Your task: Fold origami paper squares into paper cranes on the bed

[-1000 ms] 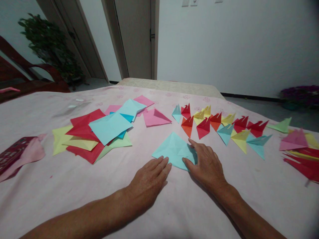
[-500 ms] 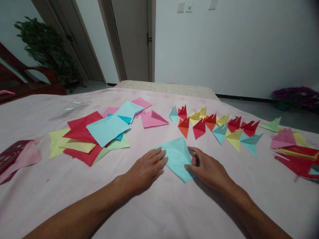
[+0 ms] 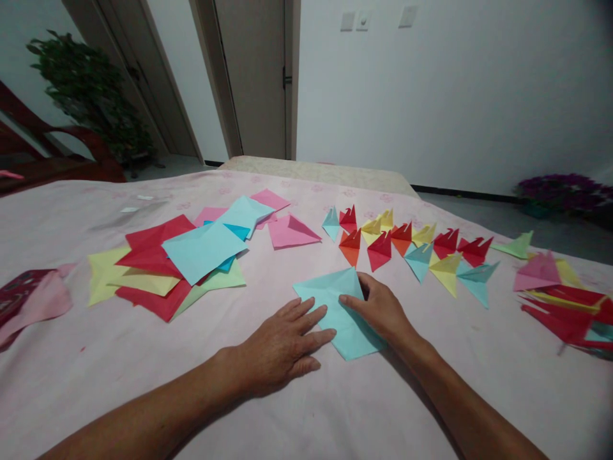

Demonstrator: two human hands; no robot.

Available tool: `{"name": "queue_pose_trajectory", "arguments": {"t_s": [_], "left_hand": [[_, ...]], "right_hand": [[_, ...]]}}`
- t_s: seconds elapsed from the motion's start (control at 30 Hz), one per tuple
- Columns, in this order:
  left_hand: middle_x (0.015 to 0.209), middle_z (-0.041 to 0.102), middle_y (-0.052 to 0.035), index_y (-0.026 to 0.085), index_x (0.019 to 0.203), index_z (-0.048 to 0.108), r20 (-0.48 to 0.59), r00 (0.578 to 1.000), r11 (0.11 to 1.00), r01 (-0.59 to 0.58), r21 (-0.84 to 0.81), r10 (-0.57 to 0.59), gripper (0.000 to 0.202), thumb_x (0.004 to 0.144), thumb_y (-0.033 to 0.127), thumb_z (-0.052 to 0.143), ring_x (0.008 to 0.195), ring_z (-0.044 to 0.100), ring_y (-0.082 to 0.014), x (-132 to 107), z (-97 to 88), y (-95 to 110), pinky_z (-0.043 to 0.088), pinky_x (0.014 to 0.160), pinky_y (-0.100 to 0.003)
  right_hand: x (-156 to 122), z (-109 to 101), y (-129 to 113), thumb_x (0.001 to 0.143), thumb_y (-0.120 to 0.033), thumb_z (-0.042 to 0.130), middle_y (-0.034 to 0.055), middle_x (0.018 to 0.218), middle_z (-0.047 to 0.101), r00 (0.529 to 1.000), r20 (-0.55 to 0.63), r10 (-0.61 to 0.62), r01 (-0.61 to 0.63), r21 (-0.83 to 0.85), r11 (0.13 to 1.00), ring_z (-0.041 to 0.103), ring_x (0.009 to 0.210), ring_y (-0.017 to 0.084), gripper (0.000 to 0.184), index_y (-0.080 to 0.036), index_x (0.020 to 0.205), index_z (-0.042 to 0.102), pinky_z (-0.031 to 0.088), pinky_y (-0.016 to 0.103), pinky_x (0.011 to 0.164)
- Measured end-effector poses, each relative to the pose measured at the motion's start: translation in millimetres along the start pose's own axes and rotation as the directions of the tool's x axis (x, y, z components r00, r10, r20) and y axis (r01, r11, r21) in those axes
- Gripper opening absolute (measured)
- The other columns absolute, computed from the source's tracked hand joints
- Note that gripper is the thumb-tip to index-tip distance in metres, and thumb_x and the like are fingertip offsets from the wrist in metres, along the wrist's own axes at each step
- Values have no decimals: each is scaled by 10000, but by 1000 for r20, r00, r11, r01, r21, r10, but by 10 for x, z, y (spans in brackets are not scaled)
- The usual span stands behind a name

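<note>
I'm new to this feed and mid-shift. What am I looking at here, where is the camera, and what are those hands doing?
There is no machine here: the picture comes from one camera worn on a person's head, looking forward and down at their own two bare hands. The left hand lies flat, its fingers on the edge of a light blue paper sheet. The right hand presses on the same sheet from the other side. Everything rests on a pink cloth. To the left sits a pile of flat coloured sheets; behind the hands stands a row of folded paper figures. More folded pieces lie far right.
</note>
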State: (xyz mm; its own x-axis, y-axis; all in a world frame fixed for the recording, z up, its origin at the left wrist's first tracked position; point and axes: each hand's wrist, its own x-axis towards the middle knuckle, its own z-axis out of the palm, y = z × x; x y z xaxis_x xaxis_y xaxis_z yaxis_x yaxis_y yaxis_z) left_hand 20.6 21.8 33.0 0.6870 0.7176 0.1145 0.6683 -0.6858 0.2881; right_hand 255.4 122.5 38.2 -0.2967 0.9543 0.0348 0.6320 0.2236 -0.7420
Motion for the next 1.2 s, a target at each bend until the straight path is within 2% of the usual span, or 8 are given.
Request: {"name": "queue_pose_trajectory", "arguments": {"t_s": [0.13,0.27,0.43,0.5,0.67,0.9,1.03,1.2], "left_hand": [[1558,363,-86,328,1462,395,-53,995,996,81,31,-79,556,933,406,546,1449,264,-368,3,-5,35,235,1137,-635],[1563,350,-92,331,1460,398,-29,993,992,116,57,-114,582,911,415,574,1435,270,-409,15,-25,48,232,1112,-679],[1552,373,-78,339,1445,415,-44,994,992,106,62,-103,561,910,383,581,1436,271,-396,17,-28,31,238,1116,-668],[1540,392,-77,330,1434,428,-63,993,992,108,59,-104,537,917,361,571,1435,282,-374,10,-25,26,238,1128,-650],[1515,426,-94,288,1417,446,-70,990,989,130,66,-125,500,931,341,546,1420,322,-350,3,-36,17,258,1140,-607],[1497,444,-95,280,1410,450,-68,981,980,188,68,-183,496,928,344,545,1397,355,-353,23,-65,3,268,1131,-602],[1463,472,-112,279,1397,463,-67,976,974,214,71,-209,492,918,333,561,1372,389,-346,29,-101,2,270,1120,-615],[1452,466,-128,280,1409,445,-71,968,965,246,93,-241,497,925,331,550,1364,397,-329,23,-125,-3,258,1118,-628]], "right_hand": [[-4,16,22,762,-291,631,44,1015,722,999,-7,-50,50,44,998,656,884,226,341,-211,1089,682,491,324,773],[66,-10,42,740,-261,624,37,938,712,994,29,-107,107,-1,994,646,838,206,210,-194,912,726,487,307,754],[232,44,39,723,-330,688,35,831,724,995,96,-19,9,100,995,643,726,203,267,-173,936,726,482,298,649],[255,71,39,732,-315,683,36,843,730,993,116,-33,15,147,989,650,742,207,265,-179,952,737,489,305,667],[190,46,36,777,-248,642,40,941,695,974,112,-198,192,63,979,621,905,214,307,-239,1066,745,471,338,824],[98,17,31,831,-120,550,26,805,565,867,118,-485,496,-105,862,533,811,189,372,-275,1120,728,422,324,752],[62,12,37,719,-12,507,32,812,540,803,140,-579,596,-191,780,498,818,196,518,-278,1099,737,389,330,741],[29,-5,45,564,8,467,39,813,517,794,164,-586,608,-254,752,468,804,203,629,-263,1059,746,378,340,736]]}}
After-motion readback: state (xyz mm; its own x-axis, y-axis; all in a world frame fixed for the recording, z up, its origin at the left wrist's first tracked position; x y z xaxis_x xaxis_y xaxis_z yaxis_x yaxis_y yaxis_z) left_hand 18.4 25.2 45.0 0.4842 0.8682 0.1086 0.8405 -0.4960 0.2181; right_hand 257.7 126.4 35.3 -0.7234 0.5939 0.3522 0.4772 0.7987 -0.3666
